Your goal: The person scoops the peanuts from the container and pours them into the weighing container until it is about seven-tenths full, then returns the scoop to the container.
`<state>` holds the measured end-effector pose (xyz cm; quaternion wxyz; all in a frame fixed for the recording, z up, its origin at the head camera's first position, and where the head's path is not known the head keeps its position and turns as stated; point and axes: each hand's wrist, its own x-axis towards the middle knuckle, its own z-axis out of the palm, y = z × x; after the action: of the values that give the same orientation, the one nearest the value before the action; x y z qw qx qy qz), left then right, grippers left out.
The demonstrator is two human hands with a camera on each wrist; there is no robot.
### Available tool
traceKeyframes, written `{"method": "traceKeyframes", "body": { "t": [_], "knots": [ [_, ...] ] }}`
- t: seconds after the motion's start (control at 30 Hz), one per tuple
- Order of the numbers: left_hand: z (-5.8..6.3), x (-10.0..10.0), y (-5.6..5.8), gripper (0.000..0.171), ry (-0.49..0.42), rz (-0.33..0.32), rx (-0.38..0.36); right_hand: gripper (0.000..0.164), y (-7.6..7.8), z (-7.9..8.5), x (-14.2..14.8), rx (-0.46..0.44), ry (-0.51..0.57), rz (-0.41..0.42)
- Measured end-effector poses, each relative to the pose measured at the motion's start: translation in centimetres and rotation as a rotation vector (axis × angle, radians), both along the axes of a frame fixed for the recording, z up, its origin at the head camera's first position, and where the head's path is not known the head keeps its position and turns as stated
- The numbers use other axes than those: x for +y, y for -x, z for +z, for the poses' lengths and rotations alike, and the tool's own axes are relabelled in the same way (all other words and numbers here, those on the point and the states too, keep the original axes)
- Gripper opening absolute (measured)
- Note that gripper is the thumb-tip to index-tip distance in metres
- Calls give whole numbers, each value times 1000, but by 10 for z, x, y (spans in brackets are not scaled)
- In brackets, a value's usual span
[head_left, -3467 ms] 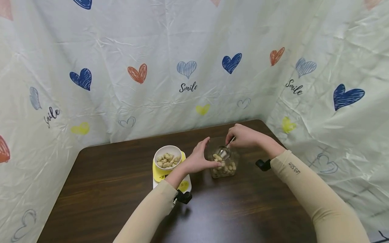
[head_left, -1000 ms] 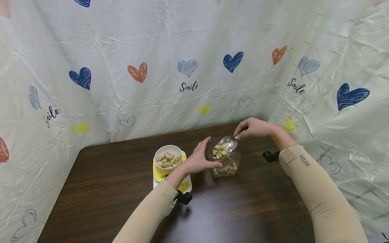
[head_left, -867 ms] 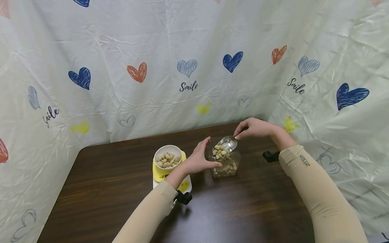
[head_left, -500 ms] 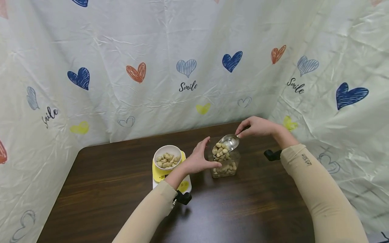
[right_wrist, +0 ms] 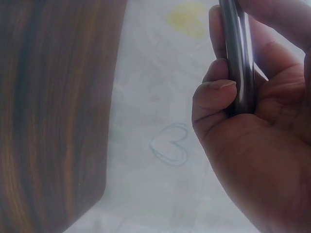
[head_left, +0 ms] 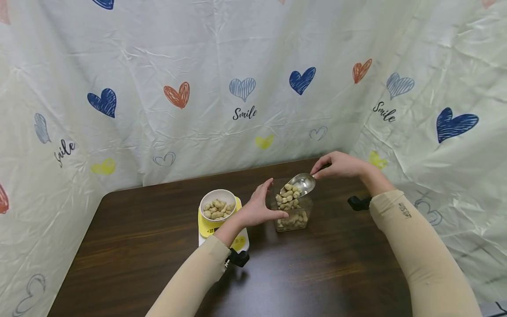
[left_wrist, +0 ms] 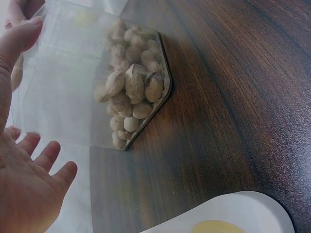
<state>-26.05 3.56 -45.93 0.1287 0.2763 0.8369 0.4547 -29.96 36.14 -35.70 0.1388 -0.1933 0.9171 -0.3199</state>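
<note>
A clear square container point(left_wrist: 68, 87) of peanuts point(left_wrist: 129, 87) stands on the table; peanuts show through its wall. My left hand point(head_left: 259, 208) spans its left side, thumb at the front rim and fingers toward the back. In the left wrist view those fingers point(left_wrist: 48, 155) are spread and fairly straight. My right hand point(head_left: 336, 165) grips the handle point(right_wrist: 239, 63) of a metal scoop point(head_left: 304, 182). The scoop is tilted down to the left over the container's opening, with several peanuts at its front. The scoop's bowl is outside the right wrist view.
Left of the container, a white bowl point(head_left: 219, 196) of peanuts sits on a yellow and white kitchen scale point(head_left: 206, 229). My left forearm crosses in front of part of the scale. Behind the dark wooden table point(head_left: 150, 246) hangs a white curtain point(head_left: 198, 53) printed with hearts.
Over the last few seconds, my right hand has raised the scoop and drawn it to the right, bringing peanuts into view in it. My left hand and the container have stayed in place.
</note>
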Motion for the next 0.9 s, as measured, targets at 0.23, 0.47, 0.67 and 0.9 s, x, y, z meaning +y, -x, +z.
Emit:
{"method": "traceKeyframes", "body": {
  "t": [0.23,0.47,0.67,0.9],
  "knots": [
    [-1,-1,-1,119,4,-2,-5,22,-4,0,5,5,23,-17],
    [-1,-2,-2,118,-1,-11,-13,20,-9,2,5,18,49,-45],
    [1,-4,-2,125,2,-18,-11,23,-10,2,2,30,71,-59],
    [12,-18,-2,126,-26,-17,41,26,-11,2,-6,94,67,-85]
  ]
}}
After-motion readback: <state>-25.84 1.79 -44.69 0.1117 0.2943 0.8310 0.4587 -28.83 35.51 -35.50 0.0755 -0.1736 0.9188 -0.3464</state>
